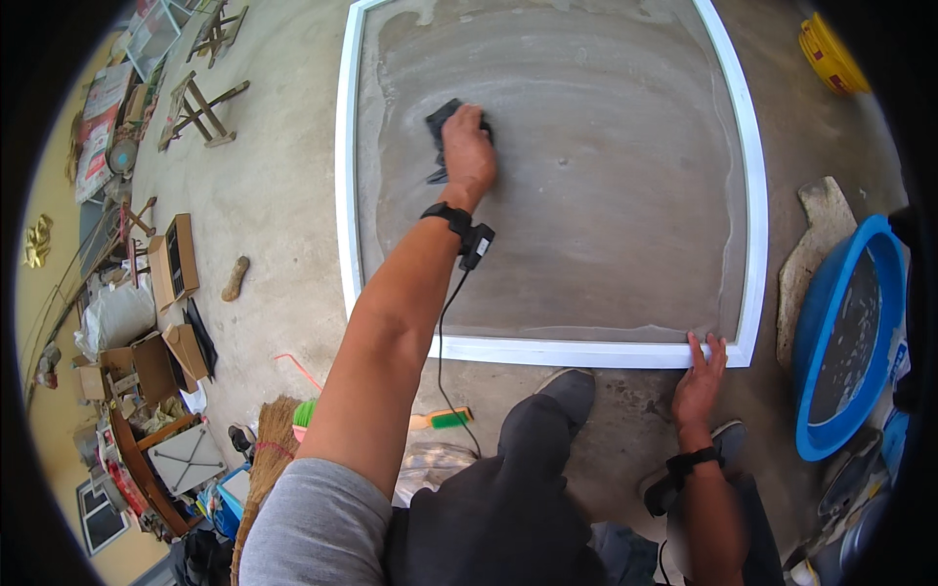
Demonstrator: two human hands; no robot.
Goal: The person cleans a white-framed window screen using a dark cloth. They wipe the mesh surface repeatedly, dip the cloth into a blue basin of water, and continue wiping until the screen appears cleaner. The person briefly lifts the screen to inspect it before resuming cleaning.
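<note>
A large window pane in a white frame lies before me on the concrete floor, with wet-looking streaks and cloudy marks across it. My left hand, slightly blurred, presses a dark, crumpled cloth onto its upper left part. The cloth shows beyond the fingers and beside the palm. At the near right corner, my right hand rests its spread fingers across the frame's near rail; its thumb is hidden. Both wrists wear black straps, the left one with a small cabled device.
Right of the frame stands a blue basin of foamy water beside a flat stone slab. A yellow container is at upper right. A green-bristled brush lies near my feet. Left are a straw broom, wooden folding stools and cardboard boxes.
</note>
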